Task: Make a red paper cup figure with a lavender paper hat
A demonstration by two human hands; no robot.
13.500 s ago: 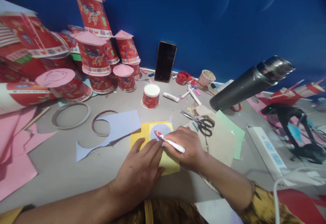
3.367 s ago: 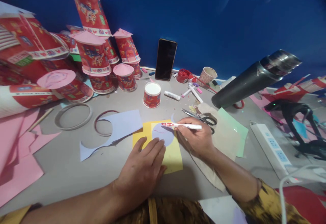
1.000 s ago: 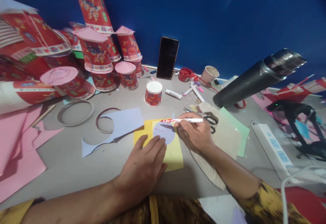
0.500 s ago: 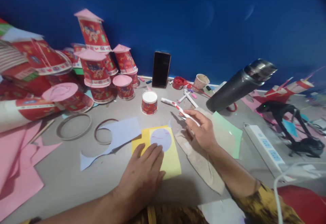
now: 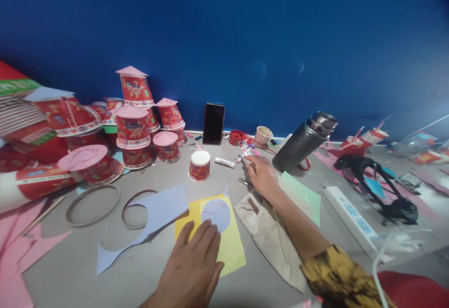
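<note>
My left hand [image 5: 192,256] lies flat with fingers stretched over a yellow sheet [image 5: 233,249]. Its fingertips touch the lower edge of a pale blue paper circle [image 5: 219,215] with faint reddish marks. Farther forward, my right hand [image 5: 263,177] is closed over the near end of a white-and-red marker [image 5: 243,150], among other pens. The fingers hide much of the grip. A beige cloth pouch [image 5: 268,233] lies under my right forearm. A white glue stick [image 5: 225,162] and a red paper cup [image 5: 199,167] with its white base up stand to the left.
Stacked red cups [image 5: 132,128] with pink paper tops fill the left back. A phone [image 5: 213,124] leans at the wall. Right of my hand are a dark flask [image 5: 298,146], a green sheet [image 5: 301,196] and a power strip [image 5: 351,221]. Two rings [image 5: 93,205] and cut blue paper [image 5: 164,207] lie left.
My right hand has moved forward with the marker to the pens at the back. My left hand stays on the paper. The camera view has tilted up and shifted right.
</note>
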